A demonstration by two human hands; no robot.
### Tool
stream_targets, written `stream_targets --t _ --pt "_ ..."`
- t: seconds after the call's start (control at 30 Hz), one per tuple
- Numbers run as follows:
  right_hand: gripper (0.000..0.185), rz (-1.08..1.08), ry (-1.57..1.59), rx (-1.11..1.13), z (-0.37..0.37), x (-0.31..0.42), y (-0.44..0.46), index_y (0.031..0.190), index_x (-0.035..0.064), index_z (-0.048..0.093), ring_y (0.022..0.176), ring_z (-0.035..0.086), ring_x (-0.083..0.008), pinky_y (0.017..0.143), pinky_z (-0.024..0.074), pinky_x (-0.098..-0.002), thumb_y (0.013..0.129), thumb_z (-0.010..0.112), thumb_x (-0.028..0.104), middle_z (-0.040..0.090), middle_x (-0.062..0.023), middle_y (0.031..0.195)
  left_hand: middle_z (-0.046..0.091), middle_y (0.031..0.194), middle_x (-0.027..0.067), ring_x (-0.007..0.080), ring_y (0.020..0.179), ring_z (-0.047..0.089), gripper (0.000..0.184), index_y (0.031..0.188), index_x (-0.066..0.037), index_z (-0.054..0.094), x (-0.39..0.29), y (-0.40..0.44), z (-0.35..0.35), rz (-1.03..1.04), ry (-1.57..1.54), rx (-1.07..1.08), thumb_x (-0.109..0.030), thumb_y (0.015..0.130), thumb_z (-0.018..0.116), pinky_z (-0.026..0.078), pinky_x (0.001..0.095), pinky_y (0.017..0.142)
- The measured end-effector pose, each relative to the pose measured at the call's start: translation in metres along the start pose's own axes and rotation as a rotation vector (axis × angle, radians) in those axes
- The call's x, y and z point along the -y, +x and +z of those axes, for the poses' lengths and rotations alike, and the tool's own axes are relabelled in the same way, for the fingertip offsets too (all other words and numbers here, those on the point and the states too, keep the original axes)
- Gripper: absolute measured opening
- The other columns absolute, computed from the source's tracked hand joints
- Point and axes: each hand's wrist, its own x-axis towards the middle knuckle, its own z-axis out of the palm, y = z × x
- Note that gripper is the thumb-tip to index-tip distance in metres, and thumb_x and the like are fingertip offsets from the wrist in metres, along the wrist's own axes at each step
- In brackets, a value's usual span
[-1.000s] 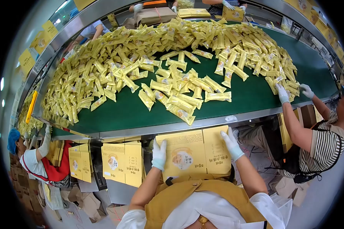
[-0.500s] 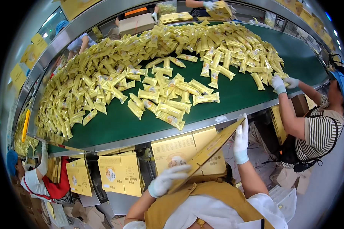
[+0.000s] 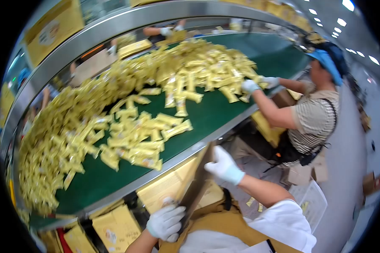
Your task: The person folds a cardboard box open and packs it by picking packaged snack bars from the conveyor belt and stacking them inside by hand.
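Flat yellow-and-brown cardboard carton (image 3: 196, 185) tilts upright before the chest, gloved left hand (image 3: 165, 222) and right hand (image 3: 226, 165) gripping opposite ends, fingers closed — probably light, stiffish, bendable at creases — best held by its edges.

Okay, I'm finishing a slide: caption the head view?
Gloved hands hold a carton beside a green belt heaped with yellow packets.
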Motion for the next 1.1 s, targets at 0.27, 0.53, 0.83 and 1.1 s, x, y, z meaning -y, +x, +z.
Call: stream_targets --t 0.27,0.53,0.83,1.1 --pt "0.039 -0.331 -0.608 0.897 -0.003 0.104 0.004 0.112 0.0012 0.065 0.092 0.071 -0.0384 0.081 0.0556 -0.0474 0.077 0.065 0.020 0.072 -0.0216 0.101 0.048 0.046 0.0088 0.0303 0.043 0.048 0.023 0.044 -0.012 0.051 0.038 0.005 -0.014 -0.340 0.313 0.206 -0.018 0.063 0.062 0.038 0.0430 0.046" --pt "0.073 -0.354 -0.403 1.217 0.032 0.090 0.033 0.114 -0.0022 0.062 0.104 0.066 -0.0338 0.085 0.0547 -0.0416 0.074 0.081 0.055 0.065 -0.0208 0.110 0.072 0.106 0.0116 0.0289 0.098 0.066 0.020 0.089 -0.010 0.072 0.050 0.007 0.023 -0.369 0.229 0.462 -0.028 0.084 0.067 0.044 0.0480 0.097" --pt "0.115 -0.076 0.100 0.407 0.007 0.052 -0.021 0.155 0.0002 0.024 0.133 0.049 -0.0374 0.110 0.0424 -0.0419 0.070 0.090 0.042 0.039 -0.0248 0.146 0.067 0.102 0.0133 0.0345 0.088 0.064 0.048 0.118 -0.003 0.065 0.025 0.021 0.005 -0.767 0.354 -0.021 -0.021 0.076 0.079 0.050 0.0469 0.081" --pt "0.112 -0.068 0.119 0.364 0.058 0.027 -0.018 0.157 -0.0061 0.009 0.143 0.035 -0.0452 0.118 0.0322 -0.0419 0.084 0.078 0.043 0.031 -0.0345 0.154 0.022 0.164 0.0237 0.0442 0.151 0.019 0.117 0.158 -0.009 0.027 0.015 0.044 0.020 -0.943 0.312 0.572 -0.061 0.067 0.080 0.028 0.0656 0.113"
